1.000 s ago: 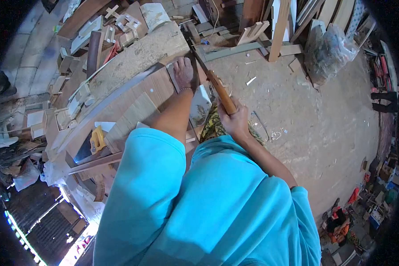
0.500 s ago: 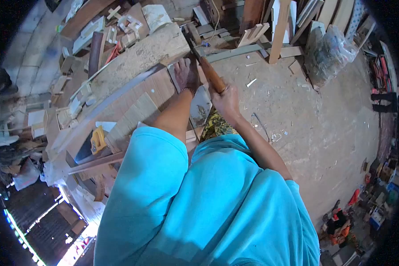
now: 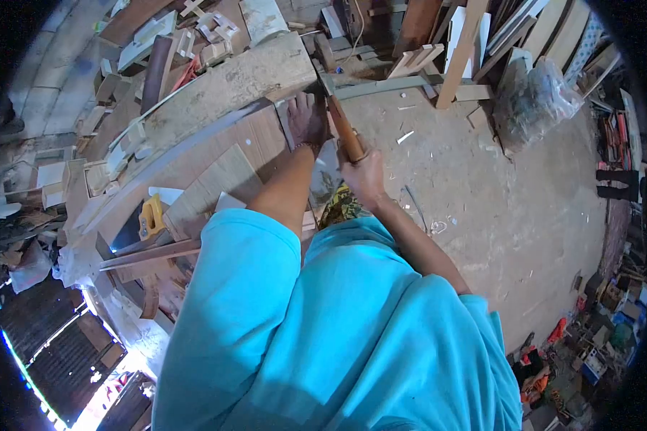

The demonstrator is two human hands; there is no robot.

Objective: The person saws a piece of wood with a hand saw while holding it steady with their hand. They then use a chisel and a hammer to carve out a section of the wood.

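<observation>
My left hand (image 3: 308, 121) lies with fingers stretched out over a pale piece of board (image 3: 283, 123) at the bench's right edge. Just right of it, my right hand (image 3: 365, 174) is wrapped round the lower end of a long brown wooden handle (image 3: 346, 131). From the handle's far end a narrow dark blade runs away from me, along the end of a thick worn wooden block (image 3: 244, 79). My left hand partly covers the board beneath it.
A yellow-handled saw (image 3: 151, 218) rests on the bench at left near a flat plywood piece (image 3: 219, 188). Wood offcuts crowd the far left. Planks (image 3: 461, 54) lean at the back, beside a clear plastic bag (image 3: 539, 104). Small scraps dot the concrete floor (image 3: 482, 215).
The right hand has shifted slightly down, and the wooden handle stands a little steeper in view. The left hand stays at the board. The whole view has tilted slightly.
</observation>
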